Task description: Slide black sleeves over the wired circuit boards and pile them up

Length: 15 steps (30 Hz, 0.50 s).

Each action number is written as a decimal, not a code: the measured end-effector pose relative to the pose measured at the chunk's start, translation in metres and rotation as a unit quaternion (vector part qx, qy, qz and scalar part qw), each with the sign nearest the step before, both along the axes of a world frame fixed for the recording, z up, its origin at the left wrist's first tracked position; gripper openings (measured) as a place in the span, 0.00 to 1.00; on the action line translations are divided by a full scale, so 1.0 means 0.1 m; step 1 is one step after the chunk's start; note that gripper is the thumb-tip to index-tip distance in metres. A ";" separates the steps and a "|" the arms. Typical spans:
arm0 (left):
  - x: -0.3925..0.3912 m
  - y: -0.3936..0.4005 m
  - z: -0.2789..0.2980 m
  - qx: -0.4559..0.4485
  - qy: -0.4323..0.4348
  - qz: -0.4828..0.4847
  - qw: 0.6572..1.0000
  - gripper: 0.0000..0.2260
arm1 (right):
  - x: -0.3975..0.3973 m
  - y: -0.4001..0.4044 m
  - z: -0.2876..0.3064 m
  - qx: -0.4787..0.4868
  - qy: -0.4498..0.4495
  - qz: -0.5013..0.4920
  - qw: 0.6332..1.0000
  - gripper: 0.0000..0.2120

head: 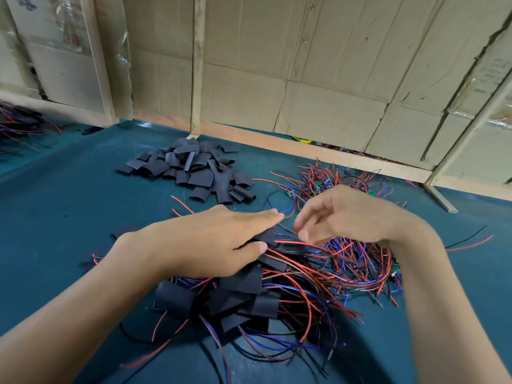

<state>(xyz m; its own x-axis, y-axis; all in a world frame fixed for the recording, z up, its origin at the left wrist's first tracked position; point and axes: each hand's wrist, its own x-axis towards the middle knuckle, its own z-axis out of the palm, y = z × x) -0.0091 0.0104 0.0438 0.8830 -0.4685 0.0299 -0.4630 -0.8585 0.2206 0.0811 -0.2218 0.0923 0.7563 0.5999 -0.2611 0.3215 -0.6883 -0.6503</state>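
Observation:
A heap of sleeved boards (243, 289) with red, blue and black wires lies on the teal table in front of me. My left hand (205, 242) lies flat on top of this heap, fingers straight, thumb against a black sleeve (267, 236). My right hand (340, 214) hovers just to the right, fingers loosely curled above the wires, holding nothing that I can make out. A pile of empty black sleeves (191, 169) sits further back at centre. Bare wired circuit boards (321, 184) with green boards lie in a tangle behind my right hand.
A cardboard wall with wooden battens (198, 65) closes off the back of the table. Another bundle of wires (19, 126) lies at the far left. A wooden strip (440, 198) lies on the teal mat (69, 203) at the right.

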 end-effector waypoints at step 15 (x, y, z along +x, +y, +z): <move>0.07 -0.01 0.05 -0.135 -0.207 0.081 0.966 0.23 | 0.57 -0.74 -0.58 -0.100 -0.174 -0.350 0.915 0.06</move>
<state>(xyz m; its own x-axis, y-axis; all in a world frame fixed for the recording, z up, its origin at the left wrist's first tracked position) -0.0023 0.0089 0.0485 0.8302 -0.2507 0.4979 -0.4239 -0.8639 0.2719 0.1376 -0.2961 0.0340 0.9953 -0.0958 0.0171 -0.0792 -0.8993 -0.4301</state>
